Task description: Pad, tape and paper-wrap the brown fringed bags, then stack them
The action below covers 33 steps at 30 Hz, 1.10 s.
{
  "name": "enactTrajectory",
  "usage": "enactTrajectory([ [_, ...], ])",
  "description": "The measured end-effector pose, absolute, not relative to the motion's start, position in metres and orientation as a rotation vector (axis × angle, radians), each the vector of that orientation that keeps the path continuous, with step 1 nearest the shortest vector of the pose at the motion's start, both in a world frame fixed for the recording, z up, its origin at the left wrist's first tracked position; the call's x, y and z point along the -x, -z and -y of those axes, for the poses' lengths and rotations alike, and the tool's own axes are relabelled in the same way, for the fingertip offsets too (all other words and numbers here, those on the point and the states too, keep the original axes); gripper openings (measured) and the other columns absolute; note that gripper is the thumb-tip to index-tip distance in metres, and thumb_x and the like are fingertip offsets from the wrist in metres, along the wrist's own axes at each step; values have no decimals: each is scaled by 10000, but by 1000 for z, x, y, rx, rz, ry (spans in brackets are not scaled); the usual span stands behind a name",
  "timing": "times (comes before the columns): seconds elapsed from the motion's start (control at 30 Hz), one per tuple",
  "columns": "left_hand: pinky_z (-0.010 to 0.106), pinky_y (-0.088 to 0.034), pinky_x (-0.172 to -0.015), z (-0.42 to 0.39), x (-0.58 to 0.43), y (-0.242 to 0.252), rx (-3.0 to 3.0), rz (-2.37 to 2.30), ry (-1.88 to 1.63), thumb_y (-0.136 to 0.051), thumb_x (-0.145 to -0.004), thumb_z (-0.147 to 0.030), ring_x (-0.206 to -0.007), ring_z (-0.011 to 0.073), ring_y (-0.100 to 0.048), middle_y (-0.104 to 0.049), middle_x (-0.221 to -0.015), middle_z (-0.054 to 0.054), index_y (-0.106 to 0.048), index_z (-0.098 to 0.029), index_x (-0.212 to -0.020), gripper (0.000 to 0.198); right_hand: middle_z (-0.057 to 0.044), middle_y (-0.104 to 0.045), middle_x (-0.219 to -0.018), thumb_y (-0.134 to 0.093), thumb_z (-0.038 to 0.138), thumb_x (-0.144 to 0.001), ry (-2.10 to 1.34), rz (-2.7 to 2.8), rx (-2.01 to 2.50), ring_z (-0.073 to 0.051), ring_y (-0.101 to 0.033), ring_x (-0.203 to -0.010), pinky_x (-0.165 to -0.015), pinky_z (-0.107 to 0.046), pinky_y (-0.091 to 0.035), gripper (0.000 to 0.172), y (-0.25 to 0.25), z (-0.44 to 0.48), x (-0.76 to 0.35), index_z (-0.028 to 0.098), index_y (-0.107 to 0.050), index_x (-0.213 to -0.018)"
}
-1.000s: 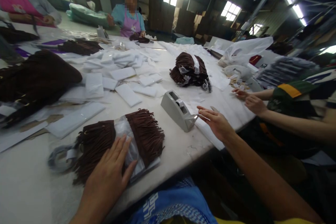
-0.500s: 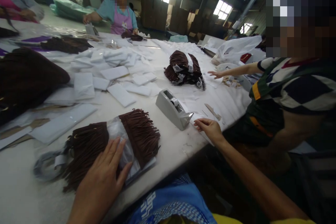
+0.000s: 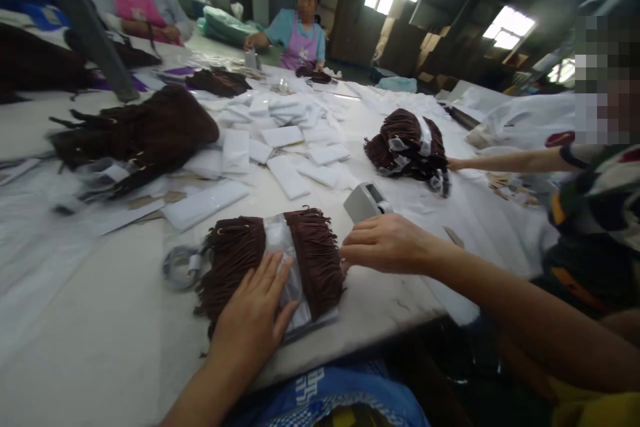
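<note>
A dark brown fringed suede bag lies in front of me with a clear plastic band around its middle. My left hand rests flat on the bag and the band, fingers stretched out. At the bag's right edge is my right hand, its fingers pinched together; whatever is between the fingertips is hidden. Just behind that hand stands a grey tape dispenser, its front partly covered by the hand. A plastic-wrapped coiled strap sticks out at the bag's left side.
Beyond are white flat packets and a stack of banded fringed bags, touched by a co-worker's hand at the right. Another brown bag lies left, near a grey post. Two other people stand across the table.
My right hand has moved left from the dispenser's cutter to the bag's right edge. My left hand stays on the bag. The view has turned left, and the co-worker's hand now touches the stack.
</note>
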<state>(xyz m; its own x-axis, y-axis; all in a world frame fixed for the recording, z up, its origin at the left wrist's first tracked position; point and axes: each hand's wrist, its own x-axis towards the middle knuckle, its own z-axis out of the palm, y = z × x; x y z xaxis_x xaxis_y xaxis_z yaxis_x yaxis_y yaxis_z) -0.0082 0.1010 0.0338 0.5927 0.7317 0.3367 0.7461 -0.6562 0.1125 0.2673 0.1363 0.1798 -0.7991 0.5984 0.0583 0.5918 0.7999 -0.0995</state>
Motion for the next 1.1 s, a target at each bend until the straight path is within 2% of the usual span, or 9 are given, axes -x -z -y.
enactTrajectory([
  [0.2,468,-477,-1035,-99,5,-37,2755,1350,553,-551,-908,-335,-1389,291,-430,-395,-1540,121,-391,-136,-1481,627,-7,-712,-840,-511,396,-982,-136,3177,535,-127,-606,-710,-559,-255,-334,271,-162,-223,-197,237,-700,-873],
  [0.4,471,-452,-1056,-99,5,-35,2792,1375,602,-522,-911,-305,-1423,293,-375,-348,-1565,128,-387,-158,-1483,606,2,-746,-832,-644,430,-902,-142,3470,567,-133,-612,-682,-550,-262,-281,206,-151,-273,-150,252,-719,-829],
  [0.5,468,-456,-1052,-100,5,-35,2785,1385,640,-522,-902,-294,-1419,294,-382,-371,-1555,131,-424,-162,-1458,579,-8,-744,-783,-666,491,-868,-64,3533,526,-147,-616,-666,-542,-269,-255,244,-146,-283,-137,258,-728,-832],
  [0.6,470,-472,-1034,-100,4,-35,2784,1390,658,-529,-895,-279,-1398,294,-416,-383,-1548,135,-439,-164,-1445,570,-23,-737,-760,-715,579,-789,-31,3491,519,-171,-628,-692,-562,-269,-266,365,-138,-298,-133,254,-718,-957],
  [0.7,467,-475,-1033,-99,4,-34,2794,1410,654,-526,-897,-269,-1401,290,-412,-368,-1557,131,-432,-168,-1451,572,-9,-728,-749,-743,643,-716,-198,3460,662,-168,-623,-678,-576,-259,-298,454,-129,-325,-137,250,-709,-941],
  [0.83,475,-484,-1023,-98,5,-35,2802,1397,655,-534,-898,-264,-1402,292,-411,-365,-1558,126,-416,-170,-1465,587,-13,-739,-808,-804,462,-738,-204,3354,1188,-167,-639,-709,-597,-249,-344,266,-123,-353,-152,235,-715,-845],
  [0.93,483,-484,-1025,-99,6,-37,2808,1400,657,-552,-895,-271,-1403,297,-408,-359,-1562,124,-400,-180,-1478,610,-67,-749,-960,-695,283,-870,-48,3027,1434,-199,-674,-835,-688,-275,-425,144,-122,-334,-164,214,-721,-994],
  [1.03,503,-468,-1038,-98,6,-37,2795,1385,660,-568,-897,-276,-1422,313,-375,-345,-1569,122,-423,-212,-1470,594,-70,-667,-1263,-538,343,-977,-322,2825,1045,-193,-631,-1106,-920,-322,-463,340,-110,-289,-176,248,-598,-1298],
  [1.1,517,-425,-1078,-94,6,-36,2756,1350,728,-554,-914,-270,-1433,318,-353,-358,-1562,122,-485,-208,-1429,523,-42,-556,-1425,-495,377,-995,-451,2862,837,-201,-504,-1309,-1084,-392,-380,407,-97,-264,-187,299,-517,-1394],
])
